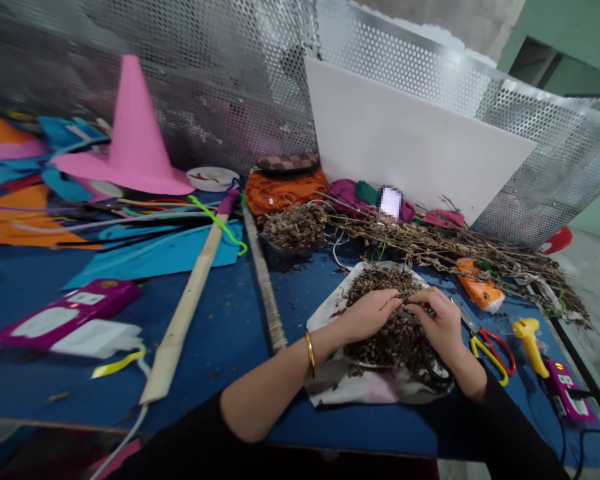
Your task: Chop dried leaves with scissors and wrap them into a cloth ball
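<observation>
My left hand, with a gold bangle at its wrist, and my right hand meet over a heap of dried, crumbled plant matter. The fingers of both are closed in a pinch around a bit of dried plant, too small to see clearly. Under the heap lies a white cloth or sheet on the blue table. Black scissor-like handle loops show beside and below my right hand; their blades are hidden. To the right lie scissors with red and yellow handles.
Long dried stalks stretch behind the heap, near a phone and a white board. A yellow glue gun and a purple power strip sit at right. Left are wooden sticks, a purple packet and a pink cone hat.
</observation>
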Action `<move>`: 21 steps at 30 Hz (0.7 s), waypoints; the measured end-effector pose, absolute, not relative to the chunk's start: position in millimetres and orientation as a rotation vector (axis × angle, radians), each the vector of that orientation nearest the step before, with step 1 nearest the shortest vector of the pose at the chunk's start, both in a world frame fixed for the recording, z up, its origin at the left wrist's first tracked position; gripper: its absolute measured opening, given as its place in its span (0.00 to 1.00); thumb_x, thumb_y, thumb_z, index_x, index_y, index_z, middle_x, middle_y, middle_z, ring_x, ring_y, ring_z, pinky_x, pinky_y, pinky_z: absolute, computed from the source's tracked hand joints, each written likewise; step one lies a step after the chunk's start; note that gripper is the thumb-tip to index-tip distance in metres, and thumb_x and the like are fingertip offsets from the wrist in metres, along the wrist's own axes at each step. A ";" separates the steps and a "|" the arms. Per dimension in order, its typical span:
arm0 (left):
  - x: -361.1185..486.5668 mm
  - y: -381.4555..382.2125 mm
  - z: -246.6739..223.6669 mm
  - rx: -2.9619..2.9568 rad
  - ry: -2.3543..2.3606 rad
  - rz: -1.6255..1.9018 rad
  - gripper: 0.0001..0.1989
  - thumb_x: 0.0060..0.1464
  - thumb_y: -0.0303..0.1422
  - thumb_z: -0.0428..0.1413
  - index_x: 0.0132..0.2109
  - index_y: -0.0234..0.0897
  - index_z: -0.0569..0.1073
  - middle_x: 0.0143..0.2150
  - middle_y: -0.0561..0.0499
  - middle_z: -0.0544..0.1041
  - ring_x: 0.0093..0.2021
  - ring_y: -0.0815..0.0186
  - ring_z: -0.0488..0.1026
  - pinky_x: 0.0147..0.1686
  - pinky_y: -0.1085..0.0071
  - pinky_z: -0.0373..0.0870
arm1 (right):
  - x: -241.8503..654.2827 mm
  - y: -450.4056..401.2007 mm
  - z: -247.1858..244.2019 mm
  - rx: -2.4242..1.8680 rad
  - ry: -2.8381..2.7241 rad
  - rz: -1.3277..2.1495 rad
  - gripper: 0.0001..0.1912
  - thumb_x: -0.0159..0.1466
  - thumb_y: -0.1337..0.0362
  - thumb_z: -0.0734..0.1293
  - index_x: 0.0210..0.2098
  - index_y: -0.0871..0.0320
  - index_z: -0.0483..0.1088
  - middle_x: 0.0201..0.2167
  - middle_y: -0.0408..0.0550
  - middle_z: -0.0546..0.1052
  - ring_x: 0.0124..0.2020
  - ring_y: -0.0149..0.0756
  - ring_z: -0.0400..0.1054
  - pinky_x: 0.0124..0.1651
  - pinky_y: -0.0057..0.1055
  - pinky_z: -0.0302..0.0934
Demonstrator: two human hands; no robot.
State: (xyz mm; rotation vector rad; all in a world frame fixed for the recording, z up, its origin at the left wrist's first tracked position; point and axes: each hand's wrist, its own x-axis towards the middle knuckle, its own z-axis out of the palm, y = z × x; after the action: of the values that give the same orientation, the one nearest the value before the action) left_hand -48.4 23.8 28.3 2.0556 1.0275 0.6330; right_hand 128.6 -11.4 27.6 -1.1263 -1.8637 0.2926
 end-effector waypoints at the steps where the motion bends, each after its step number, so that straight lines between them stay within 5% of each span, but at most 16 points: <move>1: -48.2 23.5 27.4 2.054 1.009 0.626 0.13 0.60 0.35 0.41 0.31 0.38 0.64 0.30 0.51 0.70 0.33 0.64 0.67 0.35 0.68 0.62 | 129.0 -11.1 27.5 -1.145 -1.871 0.252 0.04 0.62 0.63 0.66 0.36 0.53 0.73 0.33 0.45 0.75 0.35 0.34 0.69 0.39 0.31 0.64; 6: -54.1 23.1 32.5 2.039 0.887 0.579 0.15 0.61 0.37 0.40 0.34 0.37 0.67 0.33 0.50 0.73 0.35 0.63 0.68 0.37 0.69 0.62 | 130.4 -7.1 27.9 -1.139 -1.871 0.330 0.14 0.62 0.61 0.67 0.48 0.52 0.71 0.41 0.49 0.73 0.38 0.35 0.69 0.42 0.32 0.64; 21: -47.4 9.6 34.1 2.480 1.187 0.317 0.17 0.65 0.40 0.38 0.41 0.37 0.67 0.38 0.44 0.76 0.38 0.57 0.74 0.37 0.65 0.65 | 122.5 -8.8 17.4 -1.218 -1.573 0.736 0.04 0.57 0.63 0.69 0.27 0.56 0.74 0.25 0.43 0.75 0.27 0.32 0.68 0.31 0.28 0.63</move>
State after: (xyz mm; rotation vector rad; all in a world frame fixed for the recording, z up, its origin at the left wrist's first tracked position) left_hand -47.4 9.6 34.1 2.4799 1.1871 0.3169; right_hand 122.5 -8.8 17.4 -1.2175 -1.5731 0.7360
